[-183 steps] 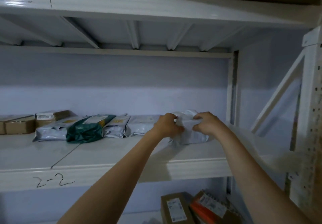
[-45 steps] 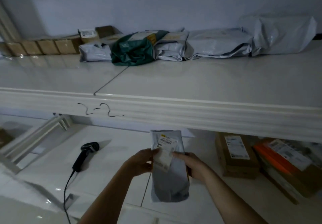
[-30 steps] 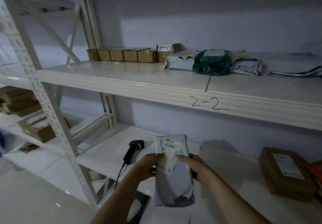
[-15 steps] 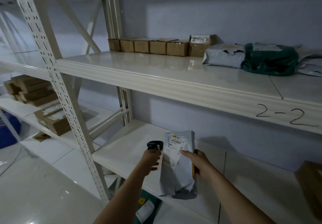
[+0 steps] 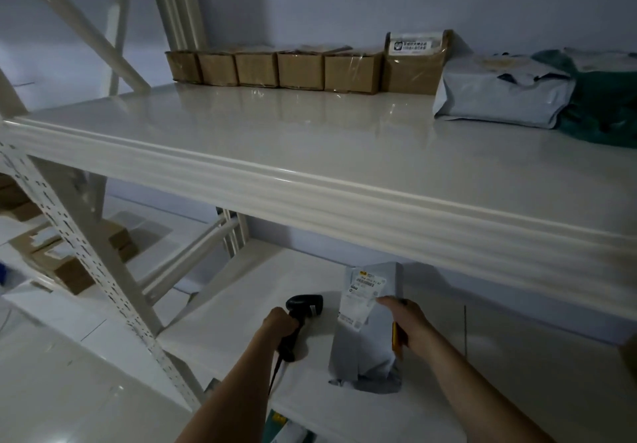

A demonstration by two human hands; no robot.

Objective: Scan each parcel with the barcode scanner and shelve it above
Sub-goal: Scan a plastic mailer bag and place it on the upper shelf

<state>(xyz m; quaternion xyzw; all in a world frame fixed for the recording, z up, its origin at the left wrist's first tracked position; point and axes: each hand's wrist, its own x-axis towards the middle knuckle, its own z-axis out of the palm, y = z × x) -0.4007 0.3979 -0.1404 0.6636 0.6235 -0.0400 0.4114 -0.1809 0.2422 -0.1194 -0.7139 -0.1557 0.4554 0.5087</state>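
Note:
My right hand [image 5: 403, 322] holds a grey poly-bag parcel [image 5: 362, 349] upright over the lower shelf [image 5: 220, 325], its white barcode label [image 5: 362, 294] facing me. A yellow item shows behind that hand, against the parcel's right edge. Just left of the parcel, my left hand [image 5: 281, 323] grips the handle of the black barcode scanner [image 5: 303, 308], whose head points toward the label. The upper shelf [image 5: 310, 139] above carries a row of cardboard boxes [image 5: 275, 68], a grey bag [image 5: 499, 97] and a green bag [image 5: 603, 108].
A white perforated upright [image 5: 86, 246] and diagonal braces stand at the left. More cardboard boxes [image 5: 69, 266] lie on a neighbouring low shelf at far left. The scanner's cable hangs down past the lower shelf's front edge. A green parcel peeks out below that edge.
My left hand let go of the parcel, reached left and closed on the scanner, lifting it beside the label. The parcel stays in my right hand. My view swung left.

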